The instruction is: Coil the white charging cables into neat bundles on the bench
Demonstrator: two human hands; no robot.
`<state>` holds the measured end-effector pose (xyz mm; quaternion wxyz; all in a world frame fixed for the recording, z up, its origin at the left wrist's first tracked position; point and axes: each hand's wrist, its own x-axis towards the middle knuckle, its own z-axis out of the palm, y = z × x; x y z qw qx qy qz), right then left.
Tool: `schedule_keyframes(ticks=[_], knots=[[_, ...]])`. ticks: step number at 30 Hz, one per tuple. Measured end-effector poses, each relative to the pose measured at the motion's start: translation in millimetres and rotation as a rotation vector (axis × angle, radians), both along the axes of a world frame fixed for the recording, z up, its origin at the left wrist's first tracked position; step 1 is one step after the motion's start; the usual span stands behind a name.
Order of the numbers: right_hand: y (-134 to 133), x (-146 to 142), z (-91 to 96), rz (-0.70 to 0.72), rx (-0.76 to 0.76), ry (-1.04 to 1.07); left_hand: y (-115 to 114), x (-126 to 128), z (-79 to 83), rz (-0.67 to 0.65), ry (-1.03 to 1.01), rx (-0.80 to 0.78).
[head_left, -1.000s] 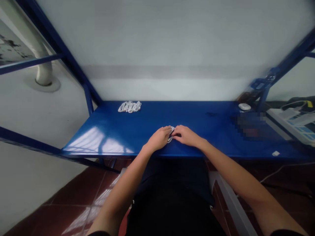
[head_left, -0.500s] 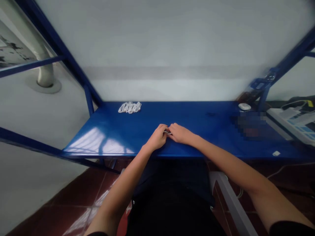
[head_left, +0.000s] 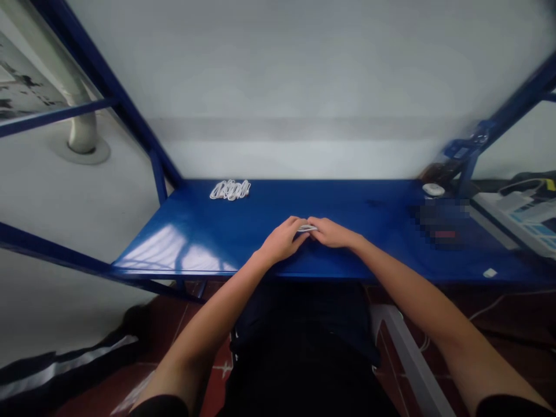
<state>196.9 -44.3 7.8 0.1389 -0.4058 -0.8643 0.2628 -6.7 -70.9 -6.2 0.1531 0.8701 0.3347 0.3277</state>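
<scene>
Above the front part of the blue table (head_left: 347, 200), my two hands meet around a small coiled white cable (head_left: 307, 229). My left hand (head_left: 284, 237) pinches its left side, with the thumb below and the fingers over the top. On the other side, my right hand (head_left: 332, 233) has its fingers closed on the cable's right end. Much of the coil is hidden by the fingers. A row of several similar white cable bundles (head_left: 230, 190) lies at the back left of the table.
A round white object (head_left: 433, 190) sits at the back right, near a blurred dark patch. By the right front edge lies a small white piece (head_left: 490, 272). Blue frame posts (head_left: 158, 176) rise at both sides. A person's dark-clothed leg (head_left: 65, 368) shows at lower left.
Both hands have shifted slightly right and up, and more of the white coil shows between them. A person's leg with a pale stripe has come into view at lower left.
</scene>
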Motion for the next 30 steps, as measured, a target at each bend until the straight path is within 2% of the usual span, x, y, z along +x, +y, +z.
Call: schedule_keyframes(ticks=[2, 5, 8, 10, 13, 17, 24, 27, 30], knots=[[7, 4, 1.8, -0.02, -0.071, 0.151, 9, 6, 2.1, 0.014, -0.019, 0.016], [18, 6, 2.2, -0.139, -0.223, 0.347, 31, 20, 4.5, 0.055, -0.065, 0.024], [26, 4, 1.4, -0.272, -0.337, 0.507, 55, 38, 6.1, 0.18, -0.147, 0.022], [30, 0, 0.2, -0.329, -0.337, 0.583, 67, 50, 5.7, 0.295, -0.226, -0.008], [34, -5, -3.5, -0.438, -0.219, 0.611, 75, 64, 1.9, 0.418, -0.346, -0.08], [37, -13, -9.3, -0.564, 0.005, 0.503, 71, 71, -4.5, 0.47, -0.416, -0.126], [36, -16, -14.6, -0.716, 0.178, 0.449, 57, 69, -3.1, 0.461, -0.232, -0.181], [33, -14, -16.9, -0.717, 0.23, 0.483, 56, 68, -1.6, 0.491, -0.17, -0.222], [28, -15, -19.1, -0.712, 0.342, 0.468, 56, 69, -2.0, 0.5, -0.218, -0.279]])
